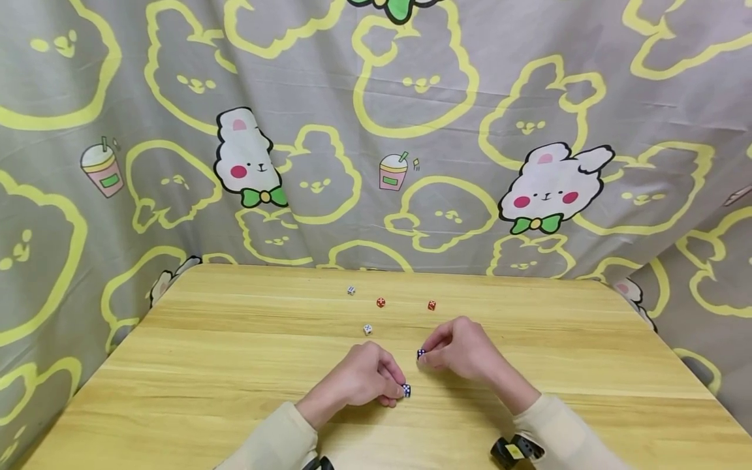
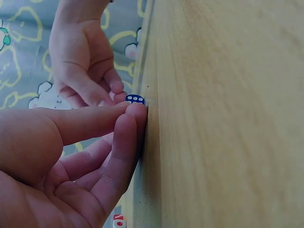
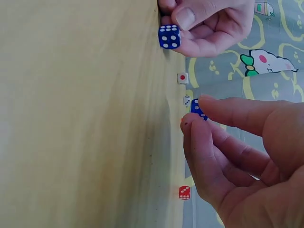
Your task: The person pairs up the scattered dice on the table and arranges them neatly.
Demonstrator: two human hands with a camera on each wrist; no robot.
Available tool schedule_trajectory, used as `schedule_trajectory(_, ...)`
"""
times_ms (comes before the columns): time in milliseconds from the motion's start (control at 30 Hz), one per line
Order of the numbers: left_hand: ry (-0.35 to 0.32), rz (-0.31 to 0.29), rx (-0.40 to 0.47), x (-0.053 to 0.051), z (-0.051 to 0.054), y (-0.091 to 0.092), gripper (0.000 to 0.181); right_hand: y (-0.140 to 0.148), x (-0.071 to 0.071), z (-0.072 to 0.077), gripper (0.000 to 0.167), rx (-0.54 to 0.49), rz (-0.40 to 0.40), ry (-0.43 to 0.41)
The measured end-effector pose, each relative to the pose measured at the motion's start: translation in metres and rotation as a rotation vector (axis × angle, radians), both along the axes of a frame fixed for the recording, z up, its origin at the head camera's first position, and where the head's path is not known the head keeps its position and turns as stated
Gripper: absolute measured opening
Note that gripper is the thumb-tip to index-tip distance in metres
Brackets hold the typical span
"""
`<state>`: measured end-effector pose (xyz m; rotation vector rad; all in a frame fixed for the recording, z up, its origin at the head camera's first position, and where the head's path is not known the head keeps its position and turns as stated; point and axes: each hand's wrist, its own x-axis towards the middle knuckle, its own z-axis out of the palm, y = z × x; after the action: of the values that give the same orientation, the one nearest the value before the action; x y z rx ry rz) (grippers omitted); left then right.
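My left hand (image 1: 367, 375) pinches a blue die (image 1: 407, 390) with white pips between thumb and fingers, low over the wooden table. A second blue die (image 1: 421, 354) is pinched by my right hand (image 1: 461, 349), a little farther from me and to the right. In the right wrist view the left hand's blue die (image 3: 169, 37) shows four pips on one face and six on another. Fingertips partly cover the right hand's blue die (image 3: 198, 109) there. Whether either die touches the tabletop, I cannot tell.
Beyond the hands lie two white dice, one nearer (image 1: 367, 329) and one farther (image 1: 351, 290). Two red dice, a left one (image 1: 380, 302) and a right one (image 1: 431, 305), rest near them. A patterned curtain (image 1: 329, 98) hangs behind the wooden table (image 1: 194, 339).
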<state>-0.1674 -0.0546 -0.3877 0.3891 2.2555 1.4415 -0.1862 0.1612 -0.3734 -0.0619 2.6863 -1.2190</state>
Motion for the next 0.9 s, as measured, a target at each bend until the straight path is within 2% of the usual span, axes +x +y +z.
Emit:
schedule_trajectory(200,0.003,0.006,0.001,0.000,-0.001,0.001,0.010,0.001,0.007,-0.004,0.016,-0.017,0.009,-0.015)
schedule_trajectory(567,0.008,0.003,-0.008,-0.001,-0.001,0.001,0.010,0.002,0.019,-0.010,0.015,-0.032,0.091,-0.034)
schedule_trajectory(900,0.009,0.004,-0.026,-0.002,-0.002,0.000,0.009,-0.001,0.028,-0.011,0.017,-0.052,0.128,-0.053)
